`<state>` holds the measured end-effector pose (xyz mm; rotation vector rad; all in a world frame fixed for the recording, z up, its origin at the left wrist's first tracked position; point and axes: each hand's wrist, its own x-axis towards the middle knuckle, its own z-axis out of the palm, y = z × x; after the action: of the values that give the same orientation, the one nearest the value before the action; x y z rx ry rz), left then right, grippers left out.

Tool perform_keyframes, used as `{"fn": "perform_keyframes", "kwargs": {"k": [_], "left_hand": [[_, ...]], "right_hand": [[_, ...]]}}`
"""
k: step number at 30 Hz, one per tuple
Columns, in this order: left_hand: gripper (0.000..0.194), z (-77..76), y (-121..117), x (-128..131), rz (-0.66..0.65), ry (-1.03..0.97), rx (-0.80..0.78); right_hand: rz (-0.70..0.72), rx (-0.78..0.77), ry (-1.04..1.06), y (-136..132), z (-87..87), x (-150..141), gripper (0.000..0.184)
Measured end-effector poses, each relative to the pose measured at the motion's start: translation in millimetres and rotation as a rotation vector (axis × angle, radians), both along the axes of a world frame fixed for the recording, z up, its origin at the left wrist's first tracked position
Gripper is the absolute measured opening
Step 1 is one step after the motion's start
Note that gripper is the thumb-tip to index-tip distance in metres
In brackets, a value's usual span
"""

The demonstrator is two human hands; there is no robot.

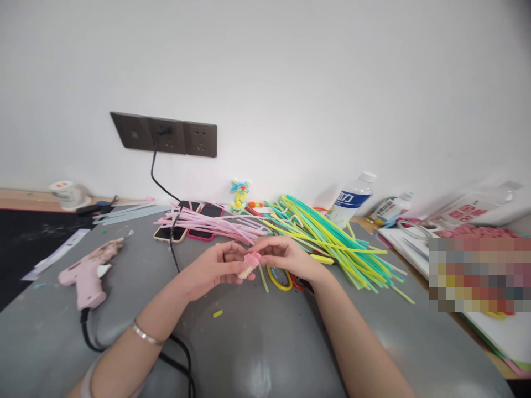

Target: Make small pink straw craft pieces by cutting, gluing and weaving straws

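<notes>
Basically, 2 hands on 1 small pink-and-cream piece (249, 264), just above the table (249, 354), near the scissors (279, 279). Left hand (209, 270) pinches the pale end, thumb against fingers; right hand (292, 258) seems to pinch the pink end, thumb and index. Light, even pressure looks best: left steadies, right adjusts, no crushing. Both wrists turn inward, fingers curled, forearms converging from the near edge.
</notes>
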<state>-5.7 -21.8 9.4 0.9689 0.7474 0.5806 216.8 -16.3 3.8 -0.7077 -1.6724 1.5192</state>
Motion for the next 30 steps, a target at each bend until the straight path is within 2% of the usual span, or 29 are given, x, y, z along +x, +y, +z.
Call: {"fn": "perform_keyframes", "kwargs": {"k": [5, 10, 13, 20, 25, 30], "left_hand": [[0.032, 2.7, -2.1, 2.5, 0.022, -0.042, -0.013], [0.027, 0.8, -2.4, 4.3, 0.062, -0.097, -0.034], [0.031, -1.7, -1.3, 5.1, 0.076, -0.127, -0.072], [0.027, -4.4, -0.7, 7.2, 0.086, -0.164, -0.135], [0.025, -2.5, -2.2, 6.0, 0.059, -0.192, -0.071], [0.027, -2.0, -2.8, 5.3, 0.033, -0.189, -0.036]], "right_hand": [[-0.064, 0.059, -0.02, -1.1, 1.4, -4.8, 0.022], [-0.115, 0.046, 0.042, -2.6, -1.9, -15.0, 0.022], [-0.142, 0.078, 0.048, -3.1, -1.6, -17.2, 0.018], [-0.134, 0.095, 0.048, -5.4, 1.5, -17.8, 0.022], [-0.126, 0.037, 0.086, -5.3, 2.0, -17.7, 0.023], [-0.148, 0.014, 0.106, -0.3, -5.0, -12.7, 0.021]]}}
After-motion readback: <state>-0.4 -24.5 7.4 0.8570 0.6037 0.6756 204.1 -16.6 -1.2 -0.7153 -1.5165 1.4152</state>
